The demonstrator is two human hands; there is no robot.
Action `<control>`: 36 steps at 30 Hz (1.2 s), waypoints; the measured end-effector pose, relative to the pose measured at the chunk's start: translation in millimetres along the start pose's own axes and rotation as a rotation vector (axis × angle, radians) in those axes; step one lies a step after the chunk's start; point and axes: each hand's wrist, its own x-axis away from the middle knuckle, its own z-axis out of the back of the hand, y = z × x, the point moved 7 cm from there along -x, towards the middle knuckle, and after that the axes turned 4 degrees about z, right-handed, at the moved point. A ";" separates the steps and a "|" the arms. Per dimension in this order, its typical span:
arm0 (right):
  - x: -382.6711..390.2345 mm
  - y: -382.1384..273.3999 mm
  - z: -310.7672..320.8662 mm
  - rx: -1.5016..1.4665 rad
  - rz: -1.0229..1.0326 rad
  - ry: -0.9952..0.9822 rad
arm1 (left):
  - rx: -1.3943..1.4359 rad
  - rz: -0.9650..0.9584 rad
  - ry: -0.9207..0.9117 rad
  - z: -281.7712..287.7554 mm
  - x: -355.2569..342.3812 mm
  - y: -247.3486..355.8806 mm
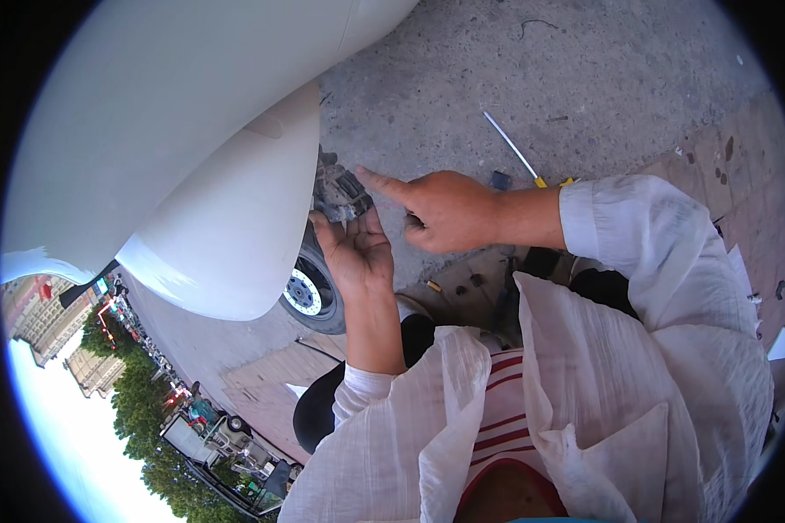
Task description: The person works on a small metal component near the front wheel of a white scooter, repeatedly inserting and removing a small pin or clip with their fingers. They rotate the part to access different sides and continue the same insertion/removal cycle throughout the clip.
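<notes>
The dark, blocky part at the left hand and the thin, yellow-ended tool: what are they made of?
Dark, blocky part: dull metal or plastic; grime leaves it open. Thin, yellow-ended tool: probably smooth metal shaft, given the silvery gleam; bright colour suggests a plastic end.

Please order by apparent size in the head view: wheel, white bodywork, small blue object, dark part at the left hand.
1. White bodywork, by far
2. Wheel, though partly hidden
3. Dark part
4. Blue object

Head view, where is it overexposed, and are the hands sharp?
In the head view, the sky is blown out at lower left; the lower white panel carries glare along its lower left edge; the left hand and right hand look fairly sharp, in soft light.
</notes>
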 end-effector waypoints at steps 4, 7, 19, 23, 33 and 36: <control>-1.1 0.7 -5.5 -0.134 0.041 0.052 | -0.017 0.002 -0.031 1.6 -2.6 -0.9; -1.9 -3.0 -6.7 -0.243 0.057 0.030 | -0.014 0.012 -0.003 4.8 -1.2 -1.1; -2.4 29.7 14.5 -0.432 -0.128 0.221 | -0.017 -0.001 0.025 7.9 -3.5 1.6; 1.4 45.9 19.2 -0.681 -0.311 0.225 | 0.017 0.010 -0.010 5.9 -3.9 1.6; -32.8 45.5 9.2 -1.096 -0.385 0.294 | -0.034 -0.016 -0.026 10.5 -5.0 1.5; -36.1 44.3 8.5 -1.090 -0.416 0.319 | -0.028 -0.017 -0.018 9.7 -4.4 0.9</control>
